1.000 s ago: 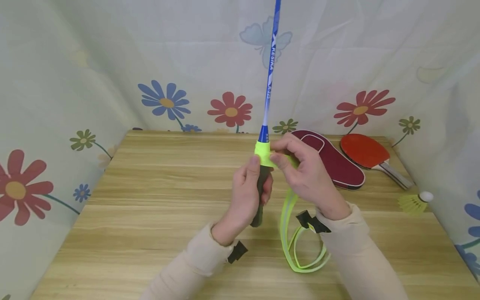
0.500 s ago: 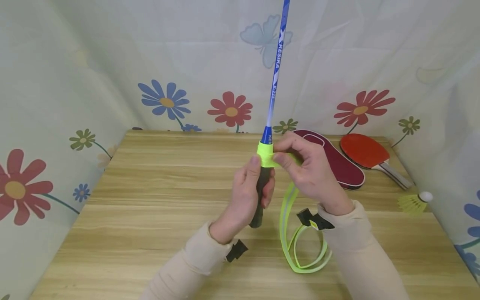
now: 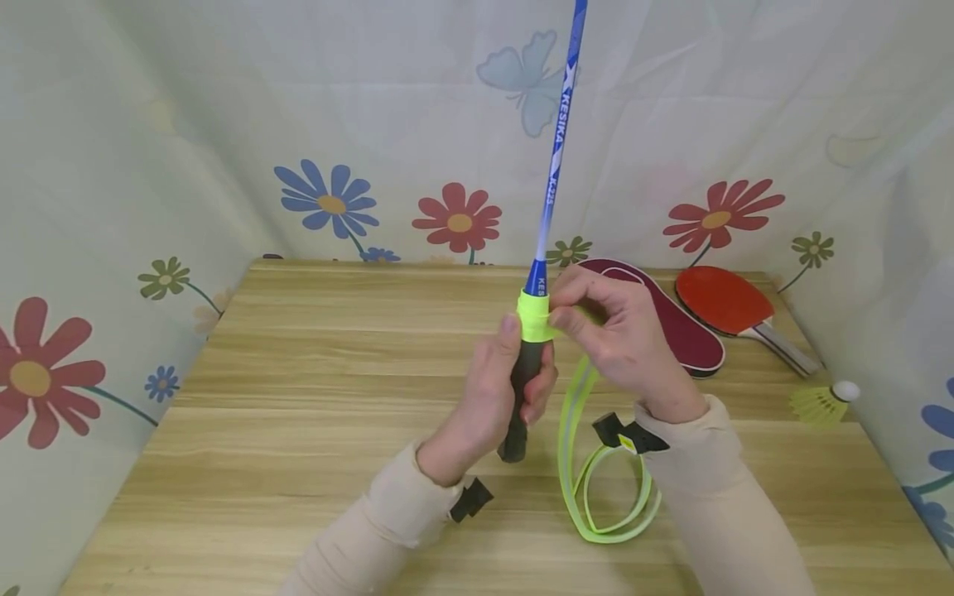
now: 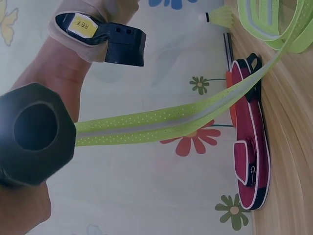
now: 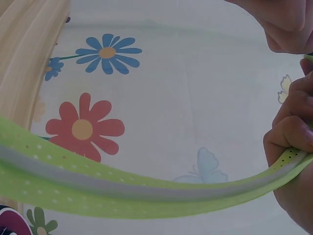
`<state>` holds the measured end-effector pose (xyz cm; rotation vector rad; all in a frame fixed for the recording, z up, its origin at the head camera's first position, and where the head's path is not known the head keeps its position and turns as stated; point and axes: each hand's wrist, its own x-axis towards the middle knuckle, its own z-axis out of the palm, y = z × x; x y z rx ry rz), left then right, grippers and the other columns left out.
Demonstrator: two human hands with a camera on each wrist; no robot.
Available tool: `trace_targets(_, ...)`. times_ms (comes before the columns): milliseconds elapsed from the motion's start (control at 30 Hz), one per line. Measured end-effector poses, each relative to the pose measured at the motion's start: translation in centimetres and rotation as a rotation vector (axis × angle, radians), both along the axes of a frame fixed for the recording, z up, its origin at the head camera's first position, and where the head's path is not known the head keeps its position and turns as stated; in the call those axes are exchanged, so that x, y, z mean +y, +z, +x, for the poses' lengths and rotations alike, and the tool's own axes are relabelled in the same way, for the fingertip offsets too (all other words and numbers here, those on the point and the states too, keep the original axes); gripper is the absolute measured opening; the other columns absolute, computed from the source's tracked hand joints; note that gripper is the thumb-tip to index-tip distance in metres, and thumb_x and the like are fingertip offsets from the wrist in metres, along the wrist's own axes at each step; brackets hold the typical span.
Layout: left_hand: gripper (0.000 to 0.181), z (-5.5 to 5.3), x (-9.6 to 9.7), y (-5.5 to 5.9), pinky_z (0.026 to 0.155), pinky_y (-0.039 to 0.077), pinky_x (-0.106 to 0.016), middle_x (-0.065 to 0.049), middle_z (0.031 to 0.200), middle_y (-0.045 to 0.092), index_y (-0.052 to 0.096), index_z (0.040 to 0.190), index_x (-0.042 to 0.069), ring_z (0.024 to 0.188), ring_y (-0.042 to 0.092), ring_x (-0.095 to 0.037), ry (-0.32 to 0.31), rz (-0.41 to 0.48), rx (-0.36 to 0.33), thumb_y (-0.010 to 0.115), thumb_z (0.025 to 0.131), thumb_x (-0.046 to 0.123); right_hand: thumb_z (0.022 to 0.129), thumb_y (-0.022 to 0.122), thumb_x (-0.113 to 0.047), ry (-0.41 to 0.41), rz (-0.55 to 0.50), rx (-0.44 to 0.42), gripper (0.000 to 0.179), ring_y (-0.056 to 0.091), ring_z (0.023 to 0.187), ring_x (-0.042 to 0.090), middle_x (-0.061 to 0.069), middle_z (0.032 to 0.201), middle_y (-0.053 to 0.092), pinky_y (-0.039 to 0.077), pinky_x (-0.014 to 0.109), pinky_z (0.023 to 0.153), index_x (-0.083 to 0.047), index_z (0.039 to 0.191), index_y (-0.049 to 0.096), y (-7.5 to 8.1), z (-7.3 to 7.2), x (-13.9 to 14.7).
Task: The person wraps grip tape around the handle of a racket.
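Observation:
In the head view, my left hand (image 3: 488,389) grips the dark handle of a badminton racket (image 3: 561,141), its thumb against the yellow-green band near the handle's top. The racket stands nearly upright, leaning right, its head out of view. That band is overgrip tape (image 3: 532,323), wrapped around the upper handle. Beside it my right hand (image 3: 622,339) pinches the tape between thumb and forefinger. The loose tape (image 3: 570,430) hangs from there into a coil on the table. The left wrist view shows the handle's butt end (image 4: 36,132) and the tape stretching away rightward.
On the wooden table (image 3: 298,397), a maroon paddle case (image 3: 689,331) lies behind my right hand. A red table tennis paddle (image 3: 726,302) and a yellow shuttlecock (image 3: 820,404) lie at the right. A flowered curtain (image 3: 417,108) surrounds the table's back and sides.
The racket has tilted to the right and its handle has shifted slightly right and down with my left hand. My right hand has moved slightly right, still pinching the tape.

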<state>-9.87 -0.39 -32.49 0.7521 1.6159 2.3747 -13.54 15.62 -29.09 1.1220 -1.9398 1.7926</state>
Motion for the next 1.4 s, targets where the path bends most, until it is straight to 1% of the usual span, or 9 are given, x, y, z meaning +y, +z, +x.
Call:
trace_targets(233, 0.062, 0.1, 0.1, -0.1, 0.033, 0.029, -0.028, 0.006, 0.052, 0.038, 0.044, 0.08, 0.006, 0.038, 0.035, -0.011, -0.074, 0.037, -0.008, 0.02, 0.101, 0.059, 0.086, 0.073, -0.024, 0.062, -0.049, 0.008, 0.031, 0.056, 0.079, 0.022, 0.01, 0.083, 0.062, 0.053, 0.029, 0.073, 0.006, 0.087, 0.065, -0.5, -0.6, -0.1)
trace_targets(467, 0.062, -0.2, 0.1, -0.3, 0.031, 0.027, -0.03, 0.006, 0.05, 0.036, 0.039, 0.075, 0.006, 0.036, 0.034, -0.012, -0.176, 0.094, 0.028, 0.015, 0.102, 0.056, 0.089, 0.063, -0.037, 0.064, 0.093, 0.003, 0.043, 0.057, 0.093, 0.023, 0.009, 0.1, 0.063, 0.05, 0.028, 0.08, 0.004, 0.104, 0.07, -0.7, -0.3, -0.1)
trace_targets(667, 0.057, -0.5, -0.1, -0.5, 0.031, 0.028, -0.029, 0.004, 0.051, 0.035, 0.041, 0.076, 0.011, 0.037, 0.034, -0.013, -0.328, 0.183, 0.017, 0.009, 0.103, 0.05, 0.089, 0.067, -0.032, 0.046, 0.068, 0.027, 0.037, 0.056, 0.084, 0.023, 0.009, 0.088, 0.063, 0.049, 0.027, 0.071, 0.004, 0.092, 0.072, -0.7, -0.2, -0.1)
trace_targets(767, 0.059, -0.6, 0.0, -0.5, 0.033, 0.032, -0.03, 0.002, 0.054, 0.039, 0.044, 0.078, 0.01, 0.038, 0.038, -0.014, -0.342, 0.172, -0.007, 0.006, 0.104, 0.047, 0.088, 0.07, -0.033, 0.003, 0.055, 0.046, 0.036, 0.054, 0.077, 0.02, 0.006, 0.081, 0.061, 0.047, 0.025, 0.065, 0.003, 0.089, 0.072, -0.6, 0.0, -0.1)
trace_targets(900, 0.057, -0.6, 0.1, -0.6, 0.037, 0.039, -0.028, 0.0, 0.062, 0.046, 0.048, 0.09, 0.005, 0.042, 0.045, -0.013, -0.24, 0.092, -0.027, 0.015, 0.104, 0.05, 0.088, 0.073, -0.024, -0.08, 0.059, 0.065, 0.026, 0.052, 0.072, 0.018, 0.004, 0.078, 0.059, 0.043, 0.025, 0.06, 0.001, 0.088, 0.073, -0.3, 0.4, 0.0)
trace_targets(1000, 0.047, -0.6, 0.2, -0.8, 0.045, 0.046, -0.028, -0.003, 0.07, 0.05, 0.047, 0.105, -0.002, 0.048, 0.051, -0.013, -0.127, 0.027, -0.007, 0.033, 0.105, 0.044, 0.085, 0.075, -0.006, -0.146, 0.075, 0.07, 0.008, 0.052, 0.071, 0.018, 0.004, 0.078, 0.06, 0.043, 0.025, 0.059, 0.001, 0.088, 0.073, 0.0, 0.7, 0.0)
trace_targets(1100, 0.042, -0.7, 0.3, -0.9, 0.055, 0.051, -0.028, -0.006, 0.078, 0.055, 0.049, 0.112, -0.007, 0.057, 0.056, -0.015, 0.012, -0.031, -0.004, 0.049, 0.102, 0.033, 0.079, 0.075, 0.007, -0.242, 0.109, 0.085, 0.012, 0.048, 0.065, 0.015, 0.003, 0.076, 0.059, 0.038, 0.024, 0.054, 0.001, 0.089, 0.074, 0.2, 0.9, -0.1)
trace_targets(1267, 0.034, -0.9, 0.5, -1.0, 0.064, 0.052, -0.027, -0.006, 0.079, 0.06, 0.06, 0.098, -0.005, 0.066, 0.059, -0.016, 0.211, -0.086, -0.101, 0.059, 0.099, 0.029, 0.078, 0.078, 0.002, -0.397, 0.168, 0.102, 0.014, 0.042, 0.061, 0.013, 0.0, 0.074, 0.059, 0.03, 0.024, 0.05, -0.002, 0.091, 0.076, -0.4, 0.8, -0.4)
trace_targets(1400, 0.037, -0.9, 0.7, -1.3, 0.055, 0.044, -0.023, -0.006, 0.071, 0.054, 0.057, 0.087, -0.005, 0.057, 0.05, -0.014, 0.268, -0.041, -0.094, 0.051, 0.102, 0.028, 0.076, 0.08, 0.001, -0.413, 0.152, 0.115, 0.015, 0.043, 0.063, 0.013, 0.0, 0.075, 0.061, 0.03, 0.024, 0.052, -0.002, 0.09, 0.077, -0.8, 0.6, -0.7)
